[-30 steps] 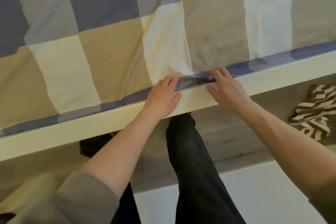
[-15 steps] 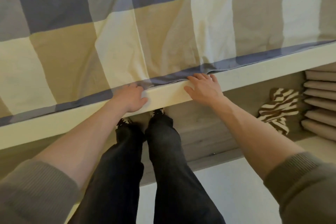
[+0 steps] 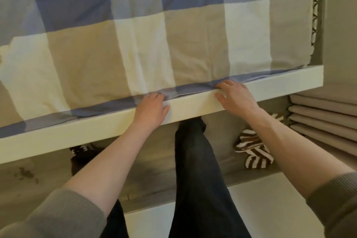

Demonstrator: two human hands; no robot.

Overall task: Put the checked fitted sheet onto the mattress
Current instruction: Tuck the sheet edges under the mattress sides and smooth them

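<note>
The checked fitted sheet (image 3: 154, 44) is seen spread over the mattress, its blue hem (image 3: 108, 108) lying along the white bed rail (image 3: 193, 111). The left hand (image 3: 152, 109) is pressed, fingers together, onto that hem; the right hand (image 3: 236, 96) is laid spread on hem and rail, further right.
</note>
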